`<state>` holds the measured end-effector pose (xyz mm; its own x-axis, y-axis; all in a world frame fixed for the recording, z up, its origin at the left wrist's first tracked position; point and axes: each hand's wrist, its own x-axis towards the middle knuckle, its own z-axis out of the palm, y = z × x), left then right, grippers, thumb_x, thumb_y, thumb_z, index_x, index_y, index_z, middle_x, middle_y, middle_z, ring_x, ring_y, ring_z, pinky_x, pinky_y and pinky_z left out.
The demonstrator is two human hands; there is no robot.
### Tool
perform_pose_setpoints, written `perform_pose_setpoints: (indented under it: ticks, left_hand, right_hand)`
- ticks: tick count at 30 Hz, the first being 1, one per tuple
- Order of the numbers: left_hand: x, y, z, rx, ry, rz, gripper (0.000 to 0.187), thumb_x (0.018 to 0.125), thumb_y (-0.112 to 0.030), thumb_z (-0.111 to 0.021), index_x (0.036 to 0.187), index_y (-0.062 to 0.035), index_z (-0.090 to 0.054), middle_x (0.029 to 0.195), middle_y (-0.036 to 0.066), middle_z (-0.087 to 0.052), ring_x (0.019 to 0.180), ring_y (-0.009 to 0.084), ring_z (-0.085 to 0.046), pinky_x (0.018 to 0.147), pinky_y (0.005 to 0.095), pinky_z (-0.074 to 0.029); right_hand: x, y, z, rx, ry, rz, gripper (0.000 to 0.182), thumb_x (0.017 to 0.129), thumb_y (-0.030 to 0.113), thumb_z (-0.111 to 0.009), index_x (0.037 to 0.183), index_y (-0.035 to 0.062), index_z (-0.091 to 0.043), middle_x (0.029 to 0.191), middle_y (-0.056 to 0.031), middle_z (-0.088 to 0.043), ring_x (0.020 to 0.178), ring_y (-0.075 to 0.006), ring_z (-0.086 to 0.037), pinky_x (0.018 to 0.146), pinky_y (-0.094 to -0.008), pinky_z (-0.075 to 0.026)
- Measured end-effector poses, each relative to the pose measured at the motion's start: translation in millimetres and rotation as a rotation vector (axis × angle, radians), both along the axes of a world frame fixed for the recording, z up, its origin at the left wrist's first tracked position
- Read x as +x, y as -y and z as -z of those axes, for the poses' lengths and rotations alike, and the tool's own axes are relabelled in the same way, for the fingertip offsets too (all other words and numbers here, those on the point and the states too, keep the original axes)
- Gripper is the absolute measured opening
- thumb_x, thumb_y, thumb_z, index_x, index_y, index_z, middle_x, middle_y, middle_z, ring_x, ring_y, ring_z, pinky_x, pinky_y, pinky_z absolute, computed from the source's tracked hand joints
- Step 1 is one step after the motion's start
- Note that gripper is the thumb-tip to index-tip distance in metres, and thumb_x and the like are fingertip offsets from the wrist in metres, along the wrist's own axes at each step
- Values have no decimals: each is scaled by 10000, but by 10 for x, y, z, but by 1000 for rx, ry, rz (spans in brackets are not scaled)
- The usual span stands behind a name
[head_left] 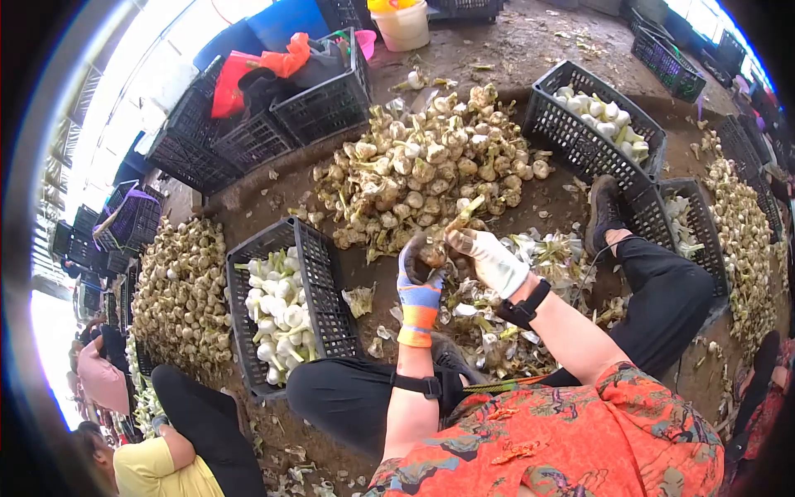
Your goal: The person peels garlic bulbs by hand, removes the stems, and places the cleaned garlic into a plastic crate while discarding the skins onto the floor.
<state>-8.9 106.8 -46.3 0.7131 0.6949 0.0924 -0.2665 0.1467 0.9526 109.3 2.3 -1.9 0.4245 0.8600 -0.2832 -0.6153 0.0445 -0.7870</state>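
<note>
My left hand (421, 277), in a blue and orange glove with a dirty palm, is closed round a brownish garlic bulb (433, 250). Beside it, my right hand (487, 258), in a white glove with soiled fingertips, pinches the same garlic at the base of its stem (469, 210), which points up and right. Both hands are just in front of a large heap of unpeeled garlic (431, 157). Loose peelings and cut stems (505, 331) lie on the ground below and to the right of my hands.
A black crate (331, 306) of white garlic stands left, another (571, 145) at the upper right. Further garlic heaps (182, 290) lie at both sides. A co-worker in yellow (161, 464) sits at the lower left. Black crates (323, 108) and a white bucket (400, 29) are farther back.
</note>
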Motion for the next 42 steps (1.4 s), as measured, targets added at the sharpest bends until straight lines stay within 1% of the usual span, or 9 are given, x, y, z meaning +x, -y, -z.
perform_pose_setpoints:
  ticks: [14, 17, 22, 27, 31, 34, 35, 40, 42]
  left_hand:
    - [-214, 254, -154, 154, 105, 50, 594, 717, 115, -678, 1260, -20, -477, 1238, 98, -552, 1093, 192, -556, 932, 343, -483]
    - [-198, 304, -180, 139, 185, 93, 583, 751, 87, -678, 1275, -32, -454, 1237, 103, -539, 1097, 207, -554, 923, 344, -491]
    - [-292, 410, -612, -331, 238, 238, 563, 856, -151, -663, 1339, -81, -381, 1196, 104, -538, 1044, 241, -576, 836, 361, -539]
    - [-212, 402, -590, -413, 217, 231, 573, 830, -139, -691, 1307, -47, -385, 1149, 136, -550, 969, 238, -611, 772, 354, -569]
    - [-160, 469, -430, -58, 72, 145, 499, 839, -104, -670, 1266, -34, -421, 1108, 132, -578, 884, 203, -635, 650, 338, -579]
    - [-251, 330, -403, -335, -41, 312, 487, 829, -89, -681, 1247, -31, -440, 1090, 118, -588, 844, 178, -637, 591, 330, -572]
    - [-276, 302, -450, -423, -50, 400, 483, 826, -91, -687, 1242, -33, -449, 1092, 109, -586, 880, 170, -621, 648, 326, -570]
    - [-135, 399, -399, 238, -17, 142, 480, 777, -3, -692, 1211, 16, -489, 1143, 106, -580, 977, 159, -580, 839, 281, -495]
    - [-197, 418, -486, -72, -116, 229, 583, 725, -8, -747, 1234, 44, -467, 1191, 120, -556, 1064, 192, -559, 912, 297, -475]
  right_hand:
    - [-274, 421, -426, 117, -114, 48, 215, 794, 35, -654, 1004, 48, -612, 914, -51, -675, 779, -135, -633, 658, -306, -524]
    - [-288, 445, -495, 65, 11, 83, 256, 758, -46, -591, 1006, 10, -626, 938, -70, -681, 791, -158, -636, 690, -305, -525]
    - [-77, 548, -407, -153, 1030, 107, 352, 679, -54, -460, 988, -13, -624, 905, -68, -671, 753, -130, -608, 686, -245, -478]
    - [-174, 550, -481, 83, 384, 64, 205, 740, -56, -575, 931, -29, -644, 838, -92, -692, 793, -125, -643, 680, -258, -502]
    - [-146, 553, -199, -148, 1256, 226, 223, 762, -43, -577, 966, -31, -665, 866, -67, -693, 795, -129, -642, 701, -262, -512]
    - [-88, 580, -209, 3, 969, 129, 225, 760, -63, -558, 951, -32, -673, 868, -67, -693, 789, -133, -642, 717, -263, -514]
    - [-108, 553, -133, 146, 380, 161, 260, 748, -82, -518, 945, -22, -678, 861, -62, -695, 787, -135, -641, 729, -263, -514]
    - [-185, 597, -247, -25, 809, 202, 253, 726, -45, -505, 898, 11, -683, 816, -54, -691, 725, -112, -619, 659, -275, -496]
    - [-155, 568, -47, -98, 875, 269, 228, 715, -28, -518, 875, 10, -677, 790, -50, -685, 690, -110, -606, 626, -283, -485]
